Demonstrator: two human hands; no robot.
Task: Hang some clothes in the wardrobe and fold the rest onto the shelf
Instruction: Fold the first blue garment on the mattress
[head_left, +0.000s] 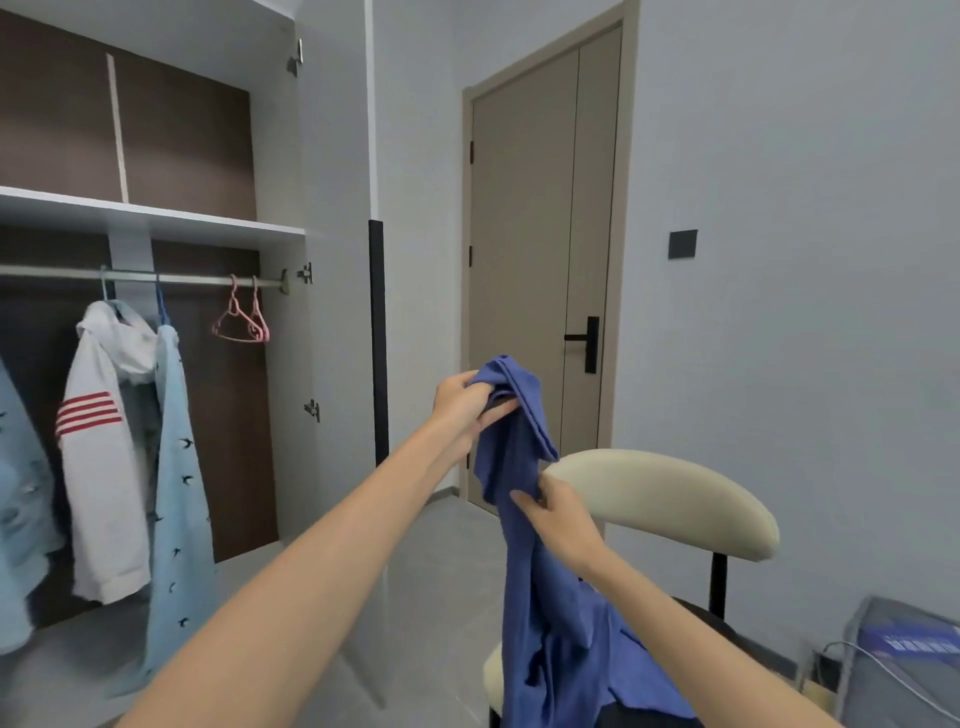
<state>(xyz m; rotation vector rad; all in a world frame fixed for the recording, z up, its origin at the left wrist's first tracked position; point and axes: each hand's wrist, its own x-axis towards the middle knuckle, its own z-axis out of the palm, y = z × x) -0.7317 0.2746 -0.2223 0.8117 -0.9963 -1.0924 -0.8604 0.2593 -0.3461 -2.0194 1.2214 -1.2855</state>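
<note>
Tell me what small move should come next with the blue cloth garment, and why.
Probably lift the blue cloth garment clear of the cream padded chair and spread it. The left hand grips its bunched top, the right hand pinches it lower, and its lower part lies crumpled on that chair. Two empty pink hangers hang on the rail.

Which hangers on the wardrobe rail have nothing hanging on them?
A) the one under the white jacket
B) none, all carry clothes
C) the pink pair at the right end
C: the pink hangers hang bare at the right end of the rail, while the white jacket and the light blue shirt cover theirs.
</note>
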